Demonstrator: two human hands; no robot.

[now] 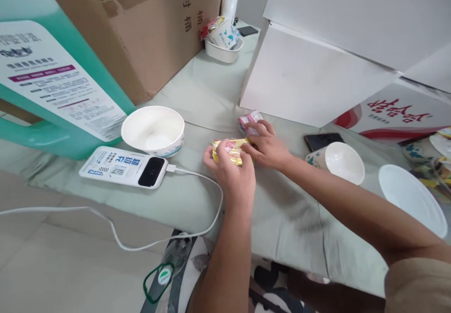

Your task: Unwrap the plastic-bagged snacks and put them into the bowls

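My left hand point(232, 176) is closed around a small yellow wrapped packet point(230, 149) on the cloth-covered table, fingers on its far side and near edge. My right hand point(266, 147) reaches in from the right. Its fingers bend over the near edge of a pink-and-white wrapped packet point(251, 118), just behind the yellow one. The right thumb side touches the right end of the yellow packet. What lies under the right fingers is partly hidden. To the left of my hands is a white paper bowl point(153, 129).
A white power bank point(121, 167) trails a white cable point(197, 174) past my left hand. White boxes point(310, 73) stand behind. A phone point(324, 140), a paper cup point(343, 162) and a white lid point(412, 200) lie right. A green jug point(45, 82) and cardboard box point(141, 26) stand left.
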